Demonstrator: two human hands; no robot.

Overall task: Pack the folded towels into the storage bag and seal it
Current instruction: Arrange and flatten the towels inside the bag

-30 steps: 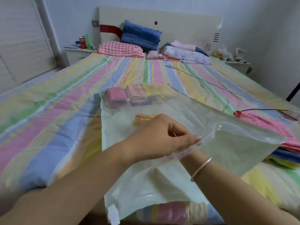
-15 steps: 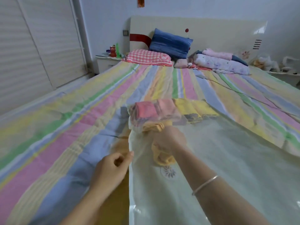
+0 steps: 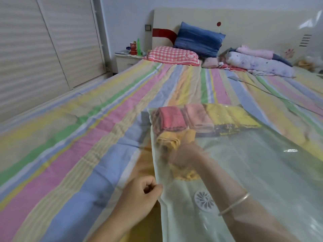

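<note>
1. Packing is the step in hand: the right hand (image 3: 187, 155) is deep inside the storage bag (image 3: 262, 180), seen through the cloudy film, with its fingers curled on an orange towel (image 3: 168, 141).
2. The left hand (image 3: 139, 194) stays outside, nearer the person than the right, and pinches the bag's left edge between thumb and curled fingers, pinning it to the striped bed (image 3: 78, 137).
3. The bag lies flat on the bed and stretches from below both wrists to well beyond the right hand. Its round valve (image 3: 203, 199) sits between the two forearms.
4. Just past the right hand's knuckles, a row fills the bag's far end: a red towel (image 3: 172, 118), a pink towel (image 3: 198, 117) and yellow towels (image 3: 229, 117), side by side. The orange towel touches the near side of the red one.
5. Judgement: the task is partway along. A second row is starting and the bag is not sealed; its mouth is out of view.
6. The next move calls for seating the orange towel square against the row, then letting go and drawing the arm out without dragging the fabric back.
7. The slippery film may slide, so the left-hand pinch matters.
</note>
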